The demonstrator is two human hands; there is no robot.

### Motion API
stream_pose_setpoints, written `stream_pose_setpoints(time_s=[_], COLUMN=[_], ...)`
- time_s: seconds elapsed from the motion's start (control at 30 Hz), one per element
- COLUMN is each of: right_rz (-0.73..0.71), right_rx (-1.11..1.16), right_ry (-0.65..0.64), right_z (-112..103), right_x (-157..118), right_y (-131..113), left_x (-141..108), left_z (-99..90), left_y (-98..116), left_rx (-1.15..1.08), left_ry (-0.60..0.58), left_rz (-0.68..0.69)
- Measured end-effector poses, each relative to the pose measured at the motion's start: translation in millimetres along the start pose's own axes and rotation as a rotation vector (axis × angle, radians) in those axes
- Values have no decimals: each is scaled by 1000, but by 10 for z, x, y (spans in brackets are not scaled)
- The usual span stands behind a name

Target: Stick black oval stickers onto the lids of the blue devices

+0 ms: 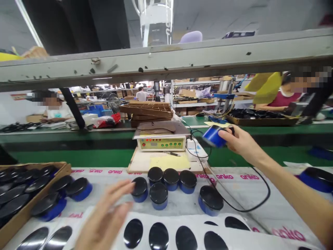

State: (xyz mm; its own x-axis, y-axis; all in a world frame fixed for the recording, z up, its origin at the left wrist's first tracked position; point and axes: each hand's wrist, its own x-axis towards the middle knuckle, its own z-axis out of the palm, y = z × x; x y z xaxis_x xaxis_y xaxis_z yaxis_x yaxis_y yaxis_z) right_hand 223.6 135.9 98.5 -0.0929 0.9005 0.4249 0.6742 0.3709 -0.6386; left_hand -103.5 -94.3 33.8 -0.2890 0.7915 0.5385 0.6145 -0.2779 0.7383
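My right hand (240, 144) is raised over the back right of the bench, its fingers closed on a round blue case (214, 136) that is tilted on its side. My left hand (106, 211), smeared by motion, is low at the front with fingers stretched and thumb apart, holding nothing I can see. Its fingertips come close to a black-topped blue case (139, 189); whether they touch I cannot tell. Several like cases (158, 196) stand grouped beside it, and one case (210, 200) is apart to the right. White sheets with glossy black oval stickers (158, 236) lie in front.
A cardboard tray (66, 168) of black-topped cases sits at left. Behind the cases stands a control box (161, 143) with buttons. A black cable (243, 210) loops across the right. A shelf beam (166, 59) spans overhead. Other people sit across the green conveyor (109, 156).
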Motion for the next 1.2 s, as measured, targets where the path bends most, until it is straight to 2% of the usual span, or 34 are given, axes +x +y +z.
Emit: stream_pose_setpoints(time_s=[0.07, 0.1, 0.13, 0.17, 0.23, 0.3, 0.4, 0.47, 0.6, 0.73, 0.83, 0.93, 1.07, 1.2], right_rz=[-162, -325, -468, -591, -792, -881, -927, -944, -909, -849, -796, -832, -904, -740], right_rx=[93, 136, 119, 85, 40, 27, -25, -76, -67, -79, -93, -171, -227, -80], right_ry=[-196, -339, -482, -471, -396, -303, -286, -305, -385, -522, -590, -517, -378, -373], right_z=[38, 51, 59, 60, 46, 29, 56, 117, 207, 156, 105, 102, 146, 202], right_x=[-467, -704, -919, -1098, -1333, -1437, -1516, -1580, -1694, -1722, -1721, -1734, -1777, -1809], right_y=[-550, -791, -995, -1155, -1339, -1379, -1331, -1302, -1286, -1270, -1265, -1288, -1329, -1270], left_x=[-120, -170, -212, -247, -302, -339, -372, -388, -432, -468, -472, -483, -526, -543], left_z=[367, 509, 606, 656, 626, 495, 305, 248, 254, 271, 270, 275, 270, 233], left_y=[333, 477, 594, 676, 743, 721, 657, 644, 678, 728, 742, 704, 631, 654], left_rx=[-557, -796, -945, -1071, -1251, -1405, -1522, -1536, -1478, -1399, -1346, -1211, -866, -489], left_ry=[-154, -228, -299, -353, -402, -379, -324, -317, -236, -124, -118, -150, -163, -131], left_rz=[-252, -340, -405, -463, -582, -707, -798, -787, -770, -723, -660, -602, -498, -334])
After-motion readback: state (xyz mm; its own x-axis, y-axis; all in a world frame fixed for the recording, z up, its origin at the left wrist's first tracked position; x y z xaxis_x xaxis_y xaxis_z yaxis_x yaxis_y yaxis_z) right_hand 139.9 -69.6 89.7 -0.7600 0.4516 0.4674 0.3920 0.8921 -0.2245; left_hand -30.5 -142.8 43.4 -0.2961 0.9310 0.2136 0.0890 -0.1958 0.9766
